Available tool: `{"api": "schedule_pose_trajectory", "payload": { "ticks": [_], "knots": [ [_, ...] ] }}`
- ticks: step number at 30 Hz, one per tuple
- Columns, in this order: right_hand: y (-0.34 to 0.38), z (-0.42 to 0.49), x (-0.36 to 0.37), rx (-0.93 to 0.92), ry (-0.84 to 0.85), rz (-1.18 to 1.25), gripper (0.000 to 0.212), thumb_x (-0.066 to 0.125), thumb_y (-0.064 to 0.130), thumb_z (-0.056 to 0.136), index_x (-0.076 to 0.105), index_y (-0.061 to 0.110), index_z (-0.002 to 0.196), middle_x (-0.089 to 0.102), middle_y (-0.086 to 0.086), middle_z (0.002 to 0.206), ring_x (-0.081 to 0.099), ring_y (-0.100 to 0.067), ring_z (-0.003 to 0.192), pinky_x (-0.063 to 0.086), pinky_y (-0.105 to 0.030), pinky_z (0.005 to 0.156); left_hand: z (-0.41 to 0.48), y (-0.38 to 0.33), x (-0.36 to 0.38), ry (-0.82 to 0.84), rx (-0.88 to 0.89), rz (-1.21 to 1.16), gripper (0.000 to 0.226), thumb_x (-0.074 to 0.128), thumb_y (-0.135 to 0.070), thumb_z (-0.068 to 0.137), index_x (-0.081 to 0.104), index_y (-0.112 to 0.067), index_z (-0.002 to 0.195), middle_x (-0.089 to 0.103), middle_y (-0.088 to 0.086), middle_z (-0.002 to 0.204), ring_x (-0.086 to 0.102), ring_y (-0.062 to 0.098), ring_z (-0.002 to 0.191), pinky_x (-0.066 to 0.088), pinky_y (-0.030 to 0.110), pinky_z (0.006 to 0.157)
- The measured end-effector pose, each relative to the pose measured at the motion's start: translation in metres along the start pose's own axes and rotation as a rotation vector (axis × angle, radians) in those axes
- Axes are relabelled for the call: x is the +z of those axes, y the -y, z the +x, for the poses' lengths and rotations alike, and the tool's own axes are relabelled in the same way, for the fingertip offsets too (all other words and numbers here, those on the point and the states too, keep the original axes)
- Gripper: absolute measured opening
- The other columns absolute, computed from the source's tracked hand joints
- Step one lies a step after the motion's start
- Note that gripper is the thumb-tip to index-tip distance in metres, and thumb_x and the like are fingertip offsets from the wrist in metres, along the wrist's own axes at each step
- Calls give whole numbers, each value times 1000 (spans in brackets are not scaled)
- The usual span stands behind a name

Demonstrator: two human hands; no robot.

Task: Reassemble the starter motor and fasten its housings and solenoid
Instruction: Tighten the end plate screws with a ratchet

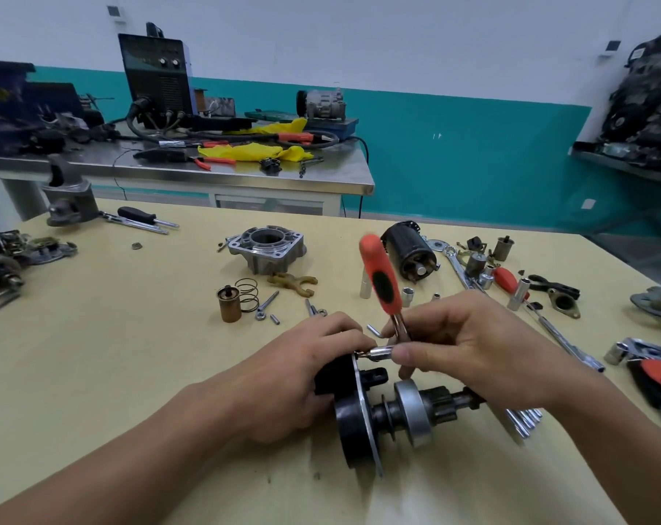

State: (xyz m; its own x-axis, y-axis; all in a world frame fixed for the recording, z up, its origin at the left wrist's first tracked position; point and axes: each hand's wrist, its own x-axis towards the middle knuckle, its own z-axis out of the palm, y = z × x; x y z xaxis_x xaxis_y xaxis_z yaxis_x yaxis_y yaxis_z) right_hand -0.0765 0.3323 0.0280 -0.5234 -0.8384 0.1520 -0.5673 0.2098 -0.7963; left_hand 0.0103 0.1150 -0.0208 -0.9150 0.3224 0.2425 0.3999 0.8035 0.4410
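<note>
My left hand (313, 377) reaches in from the lower left and curls over the motor (363, 422), gripping its black body as it lies on the table (132, 354) close to me. My right hand (472, 346) pinches the driver (382, 274) low down, orange handle tilted up, its tip at the motor's plate rim.

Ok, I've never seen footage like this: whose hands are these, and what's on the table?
There is no machine: one camera worn on a person's head looks down at their two bare hands. The left hand grips a black starter motor assembly resting on the yellow table. The right hand pinches the silver socket end of an orange-handled tool against the assembly's upper edge. Farther back lie loose parts: an aluminium housing, a black cylinder, a spring, a brass-coloured plunger and a fork lever; sockets and wrenches lie to the right.
</note>
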Motion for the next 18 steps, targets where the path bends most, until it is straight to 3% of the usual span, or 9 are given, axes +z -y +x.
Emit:
{"api": "schedule_pose_trajectory", "payload": {
  "ticks": [5,7,10,12,15,18],
  "knots": [
    [-5,13,9,376,-77,58,42,55,44,97,69,5,92,73,-5,67,73,-20,61,51,-23,53,1,1,2,-2,1,22,58,73,-20,87,47,-37,137,46,-17,127,46,6,117,43,29,99],
    [-8,10,6,304,-70,38,35,58,40,97,71,8,94,74,-4,71,74,-18,65,52,-23,57,1,0,2,0,4,21,60,72,-19,88,47,-37,139,45,-17,128,46,6,119,43,29,100],
    [-4,1,-2,44,-1,-39,15,66,31,94,77,23,99,73,1,80,70,-10,74,54,-23,66,1,-1,1,-1,16,-3,56,72,-18,86,51,-36,135,46,-17,127,45,4,117,41,23,100],
    [-3,-2,-4,-12,31,-43,18,69,32,89,77,28,105,76,3,89,71,-11,83,57,-24,74,1,-2,0,1,12,-18,54,73,-18,86,52,-36,132,47,-17,128,45,4,118,40,22,100],
    [-5,4,0,63,-31,-1,24,64,40,89,76,21,99,76,-2,84,74,-14,79,54,-20,66,1,-2,0,-1,12,7,51,72,-20,87,52,-37,131,45,-18,125,44,3,115,39,20,98],
    [-9,13,5,286,-77,55,31,58,43,96,72,15,93,76,-3,77,75,-20,69,53,-26,62,1,0,1,4,2,28,52,72,-22,87,50,-36,132,45,-18,125,43,3,114,39,21,98]
  ]
}}
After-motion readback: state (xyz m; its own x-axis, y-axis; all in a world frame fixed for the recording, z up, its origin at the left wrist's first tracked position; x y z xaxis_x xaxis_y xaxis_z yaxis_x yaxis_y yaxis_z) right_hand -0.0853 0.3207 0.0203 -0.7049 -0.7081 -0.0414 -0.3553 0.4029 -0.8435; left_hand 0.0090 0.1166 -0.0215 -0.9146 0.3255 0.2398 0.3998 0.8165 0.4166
